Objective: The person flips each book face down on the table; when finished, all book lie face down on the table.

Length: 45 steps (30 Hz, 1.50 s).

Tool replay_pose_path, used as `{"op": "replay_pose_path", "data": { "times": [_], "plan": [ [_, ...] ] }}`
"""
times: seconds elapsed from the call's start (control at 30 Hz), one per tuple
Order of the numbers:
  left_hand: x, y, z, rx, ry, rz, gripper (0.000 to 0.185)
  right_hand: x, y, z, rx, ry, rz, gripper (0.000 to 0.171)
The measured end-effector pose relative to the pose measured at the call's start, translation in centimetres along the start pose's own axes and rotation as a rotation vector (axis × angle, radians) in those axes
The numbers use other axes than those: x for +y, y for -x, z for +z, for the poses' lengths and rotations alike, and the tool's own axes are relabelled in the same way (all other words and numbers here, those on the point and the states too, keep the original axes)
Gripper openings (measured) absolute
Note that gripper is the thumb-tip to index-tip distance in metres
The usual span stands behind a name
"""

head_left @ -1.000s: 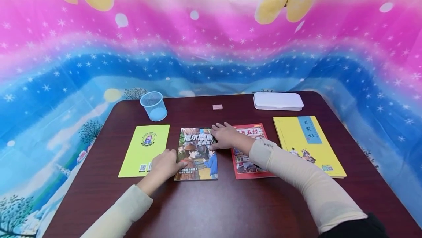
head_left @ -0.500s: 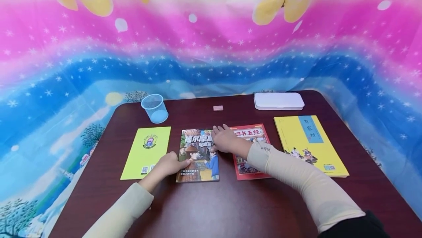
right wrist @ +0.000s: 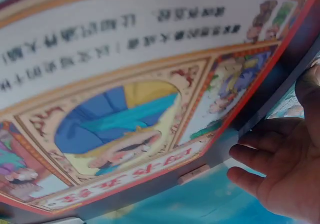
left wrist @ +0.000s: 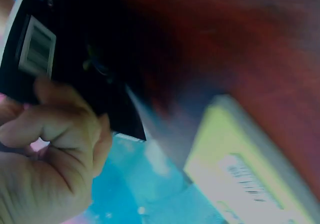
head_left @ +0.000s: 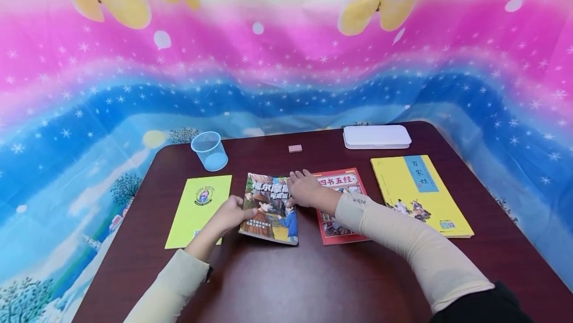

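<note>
A table [head_left: 313, 283] fills the lower half of the head view, with a cloth [head_left: 286, 79] hung behind it across the upper frame. Four books are laid in a row across the middle of the table: a booklet [head_left: 200, 203] at the left, a comic [head_left: 270, 207] right of it, a third book [head_left: 336, 198] right of centre, and a fourth book [head_left: 418, 193] at the right. Behind the row, a cup [head_left: 209, 151] is set at upper left, an eraser [head_left: 295, 148] at centre, and a case [head_left: 377, 137] at upper right. The left hand [head_left: 230, 213] is placed at the comic's left edge, the right hand [head_left: 305, 188] at its upper right corner.
</note>
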State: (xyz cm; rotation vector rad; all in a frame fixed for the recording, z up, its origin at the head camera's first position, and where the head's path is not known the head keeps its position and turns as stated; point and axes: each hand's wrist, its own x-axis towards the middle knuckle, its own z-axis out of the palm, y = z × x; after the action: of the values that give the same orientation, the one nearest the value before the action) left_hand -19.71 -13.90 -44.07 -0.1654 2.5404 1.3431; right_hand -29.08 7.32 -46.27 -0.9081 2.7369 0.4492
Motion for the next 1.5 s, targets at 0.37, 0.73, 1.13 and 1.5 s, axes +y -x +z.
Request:
{"op": "replay_pose_path", "data": {
  "times": [0.37,0.73,1.13,1.5],
  "plan": [
    [3.3,1.7,-0.6,0.141,-0.107,0.168,0.04,-0.1,-2.8,-3.5,-0.134,-0.598,-0.019,0.037],
    [4.6,2.5,-0.7,0.126,-0.078,0.259,0.047,-1.8,-3.6,-3.3,0.088,-1.597,0.106,0.062],
    [4.0,3.3,2.0,0.007,-0.242,0.37,0.1,-1.5,-2.8,-4.5,0.616,-1.12,0.174,0.052],
    [1.8,2.1,3.8,-0.072,-0.284,0.387,0.115,-0.9,-2.4,-4.2,0.637,-1.077,0.213,0.049]
  ]
}}
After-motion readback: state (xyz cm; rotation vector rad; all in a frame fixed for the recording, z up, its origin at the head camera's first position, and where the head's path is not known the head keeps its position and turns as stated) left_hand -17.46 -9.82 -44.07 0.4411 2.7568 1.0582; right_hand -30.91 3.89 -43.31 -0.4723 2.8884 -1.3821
